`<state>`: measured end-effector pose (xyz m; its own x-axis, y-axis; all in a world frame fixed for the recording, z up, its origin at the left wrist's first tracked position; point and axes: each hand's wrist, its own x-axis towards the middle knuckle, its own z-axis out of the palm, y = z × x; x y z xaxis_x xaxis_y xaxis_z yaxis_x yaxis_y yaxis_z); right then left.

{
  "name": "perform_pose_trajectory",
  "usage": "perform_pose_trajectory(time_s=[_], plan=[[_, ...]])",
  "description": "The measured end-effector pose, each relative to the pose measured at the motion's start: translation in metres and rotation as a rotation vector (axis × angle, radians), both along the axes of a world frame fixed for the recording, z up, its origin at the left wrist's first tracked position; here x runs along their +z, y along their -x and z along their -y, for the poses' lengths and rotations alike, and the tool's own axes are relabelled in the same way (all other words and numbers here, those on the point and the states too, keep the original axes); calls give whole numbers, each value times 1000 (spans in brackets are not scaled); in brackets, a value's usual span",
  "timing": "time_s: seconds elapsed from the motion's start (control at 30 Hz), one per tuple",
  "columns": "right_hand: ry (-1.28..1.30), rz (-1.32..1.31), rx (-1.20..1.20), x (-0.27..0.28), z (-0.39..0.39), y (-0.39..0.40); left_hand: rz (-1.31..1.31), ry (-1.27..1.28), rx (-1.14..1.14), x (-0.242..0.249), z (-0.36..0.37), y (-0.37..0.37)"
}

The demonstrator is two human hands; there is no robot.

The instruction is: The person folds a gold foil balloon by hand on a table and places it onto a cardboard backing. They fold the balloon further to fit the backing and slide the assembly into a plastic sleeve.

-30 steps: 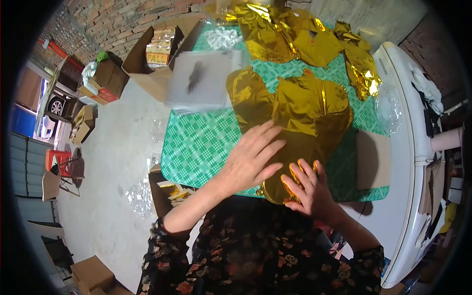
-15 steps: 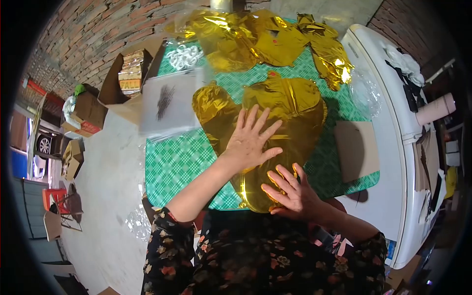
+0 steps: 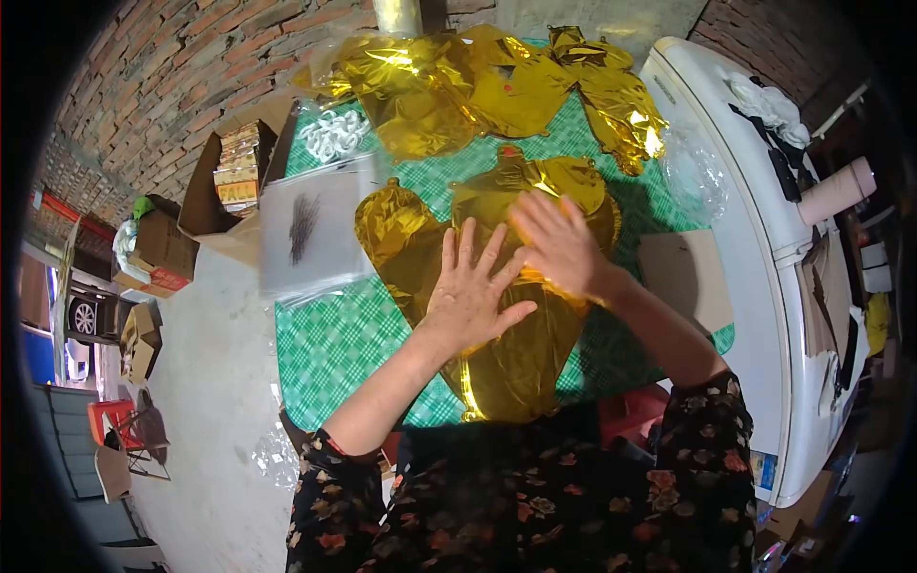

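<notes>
the fingers of the left hand [image 3: 470, 291] are spread wide and lie flat on a big gold foil balloon [image 3: 516, 286]. they press down on it and grip nothing. the fingers of the right hand [image 3: 559, 244] are spread too, flat on the same balloon a bit farther from the person. the right hand holds nothing either. the two hands are just beside each other, and the right one lies partly over the left fingertips.

the gold foil balloon lies flat in the middle of the table [image 3: 325, 344], and its narrow end reaches the near edge by the person's flowery dress [image 3: 535, 506]. the table has a green checked cloth on it.

at the far edge of the table there is a heap of more gold foil balloons [image 3: 478, 81], shiny and crinkled. near the far left corner lies a little pile of white rings [image 3: 332, 134]. along the left edge sits a stack of clear bags [image 3: 310, 224] with a dark mark on top. near the right edge lies a flat brown card [image 3: 683, 277].

off the left side of the table stands an open cardboard box [image 3: 234, 172] with packs inside. on the right side stands a big white appliance [image 3: 764, 239] with a pink cup [image 3: 836, 191] on it.
</notes>
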<state>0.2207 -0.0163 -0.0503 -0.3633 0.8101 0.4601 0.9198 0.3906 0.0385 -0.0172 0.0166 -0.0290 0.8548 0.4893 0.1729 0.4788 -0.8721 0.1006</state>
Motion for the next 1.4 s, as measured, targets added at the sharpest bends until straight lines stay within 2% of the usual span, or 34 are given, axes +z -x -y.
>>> perform_pose_trajectory(time_s=[0.03,0.13,0.23,0.33,0.43,0.57,0.6,0.7,0.87,0.97,1.07,1.17,1.27,1.4], plan=[[-68,68,8,1,-3,-18,24,3,-9,0,0,-1],[-88,167,-179,15,-10,-58,55,21,-5,0,1,1],[-239,319,-375,20,-41,-88,65,17,-5,-5,1,2],[-244,263,-207,41,-63,-74,62,18,2,-5,1,2],[14,24,-180,39,-83,-50,100,22,8,-8,1,1],[253,-119,-175,38,-106,-42,138,52,10,-9,1,2],[233,-84,-167,37,-113,-44,148,61,9,-10,1,3],[502,-56,-225,55,-125,-46,157,80,13,-13,1,2],[727,-138,-295,64,-143,-43,157,110,24,-10,-1,1],[520,-120,-272,61,-140,-32,174,120,20,-11,-2,3],[375,-58,-122,69,-136,-10,175,130,14,-9,-2,3],[357,13,105,62,-131,-1,173,129,12,-8,-1,4],[387,-28,163,64,-131,-1,153,122,9,-8,0,4],[373,8,117,54,-140,2,129,128,4,-6,0,4]])
